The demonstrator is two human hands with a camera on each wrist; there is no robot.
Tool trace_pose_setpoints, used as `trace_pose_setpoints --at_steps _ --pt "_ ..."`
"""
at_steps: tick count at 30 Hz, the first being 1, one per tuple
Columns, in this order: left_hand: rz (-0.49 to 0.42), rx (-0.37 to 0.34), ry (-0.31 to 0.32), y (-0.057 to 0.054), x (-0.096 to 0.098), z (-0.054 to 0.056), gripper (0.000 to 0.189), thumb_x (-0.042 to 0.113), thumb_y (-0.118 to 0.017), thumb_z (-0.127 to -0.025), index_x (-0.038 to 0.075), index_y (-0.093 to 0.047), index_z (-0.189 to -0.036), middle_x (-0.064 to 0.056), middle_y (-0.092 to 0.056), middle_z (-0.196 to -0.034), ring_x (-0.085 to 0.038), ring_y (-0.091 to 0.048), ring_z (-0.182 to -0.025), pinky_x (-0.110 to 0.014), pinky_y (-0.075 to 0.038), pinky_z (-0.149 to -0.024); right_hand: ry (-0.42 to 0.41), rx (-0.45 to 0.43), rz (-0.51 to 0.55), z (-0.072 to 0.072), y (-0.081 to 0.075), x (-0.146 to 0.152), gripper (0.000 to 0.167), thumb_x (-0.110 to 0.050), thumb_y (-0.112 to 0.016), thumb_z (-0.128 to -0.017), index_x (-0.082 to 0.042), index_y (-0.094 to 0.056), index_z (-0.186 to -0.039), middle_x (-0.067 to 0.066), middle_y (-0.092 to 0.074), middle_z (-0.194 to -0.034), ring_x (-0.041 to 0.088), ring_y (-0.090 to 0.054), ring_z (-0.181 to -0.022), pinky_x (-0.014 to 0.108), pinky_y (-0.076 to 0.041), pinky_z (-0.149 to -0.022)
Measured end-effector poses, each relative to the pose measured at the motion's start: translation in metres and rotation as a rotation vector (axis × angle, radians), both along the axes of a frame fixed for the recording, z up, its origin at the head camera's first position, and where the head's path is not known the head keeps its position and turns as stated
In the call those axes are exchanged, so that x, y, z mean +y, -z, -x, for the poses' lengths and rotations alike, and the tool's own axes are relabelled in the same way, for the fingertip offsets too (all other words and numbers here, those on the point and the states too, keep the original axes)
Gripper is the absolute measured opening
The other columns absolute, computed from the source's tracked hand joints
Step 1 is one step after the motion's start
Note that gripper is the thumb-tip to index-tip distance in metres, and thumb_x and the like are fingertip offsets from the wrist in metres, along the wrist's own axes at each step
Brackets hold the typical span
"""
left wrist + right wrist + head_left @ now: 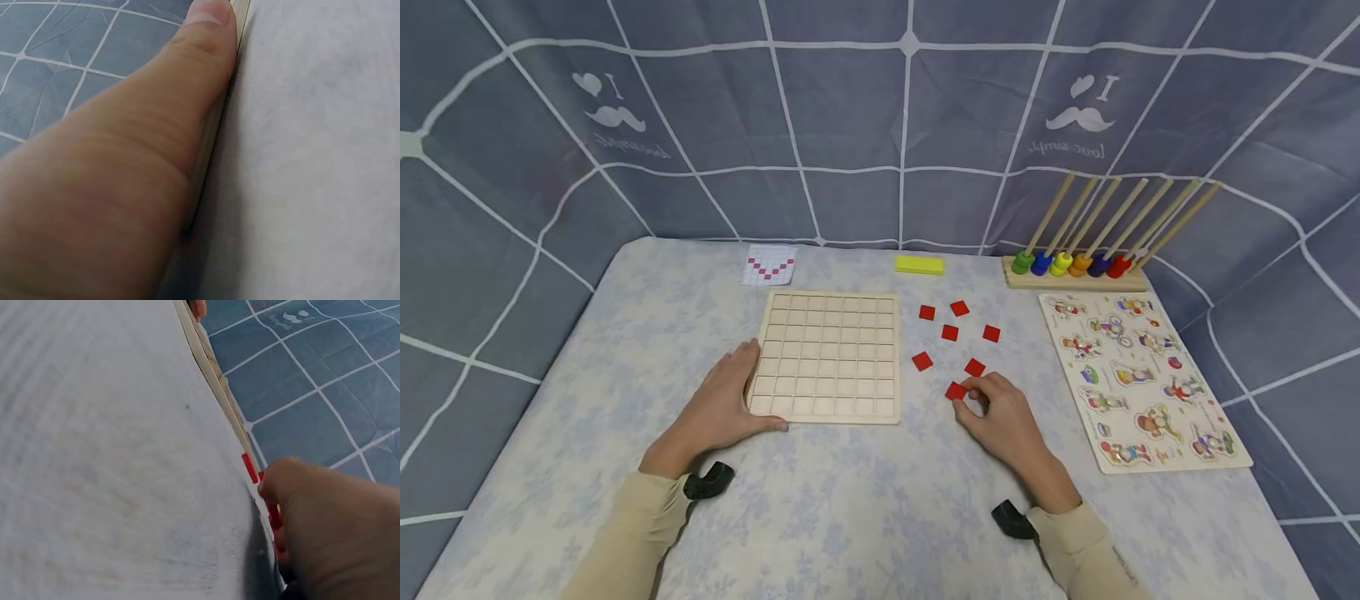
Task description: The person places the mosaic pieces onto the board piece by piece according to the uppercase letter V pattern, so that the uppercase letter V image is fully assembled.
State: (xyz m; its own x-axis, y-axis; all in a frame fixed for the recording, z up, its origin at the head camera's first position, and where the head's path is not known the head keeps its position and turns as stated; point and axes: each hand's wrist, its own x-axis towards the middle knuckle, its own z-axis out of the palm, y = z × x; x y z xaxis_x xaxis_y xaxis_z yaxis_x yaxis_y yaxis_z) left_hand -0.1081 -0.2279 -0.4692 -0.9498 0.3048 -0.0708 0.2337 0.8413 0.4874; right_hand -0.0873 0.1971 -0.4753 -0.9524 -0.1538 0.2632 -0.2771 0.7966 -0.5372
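A square wooden grid board [823,357] lies flat on the table, its cells bare. My left hand [718,404] rests at the board's lower left corner, fingers stretched along the left side and thumb along the front edge. In the left wrist view the thumb [194,69] lies against the board's edge. To the right, my right hand [1003,421] pinches a red square tile [955,391] between thumb and index finger, low at the table. Several other red tiles [950,332] lie scattered between the board and that hand. The right wrist view mostly hides the pinched tile behind the hand.
Behind the board lies a paper card [770,265] with a V of red squares on a grid. A yellow block [919,265] is at the back. On the right stand a peg rack [1075,282] with coloured beads and a picture puzzle board [1146,383].
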Motion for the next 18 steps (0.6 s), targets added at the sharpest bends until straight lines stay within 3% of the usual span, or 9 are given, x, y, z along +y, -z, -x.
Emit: trace_pose_setpoints --at_steps 9,18 --pt "-0.011 0.008 0.005 0.002 0.000 0.001 0.138 0.065 -0.085 -0.071 -0.003 -0.008 -0.162 -0.024 -0.014 -0.170 -0.044 -0.016 -0.157 -0.056 -0.015 -0.128 -0.100 0.039 0.075 0.001 -0.008 -0.020 0.014 -0.017 -0.080 -0.083 -0.011 -0.075 -0.095 -0.002 -0.063 -0.081 0.007 -0.052 -0.074 0.024 -0.049 -0.065" --pt "-0.009 0.010 -0.002 0.002 -0.002 0.001 0.137 0.064 -0.085 -0.071 -0.003 -0.008 -0.163 -0.024 -0.015 -0.170 -0.043 -0.016 -0.157 -0.056 -0.015 -0.128 -0.240 0.009 0.108 0.016 -0.022 -0.065 0.016 -0.019 -0.077 -0.085 -0.012 -0.075 -0.099 -0.001 -0.063 -0.086 0.008 -0.052 -0.079 0.023 -0.049 -0.066"
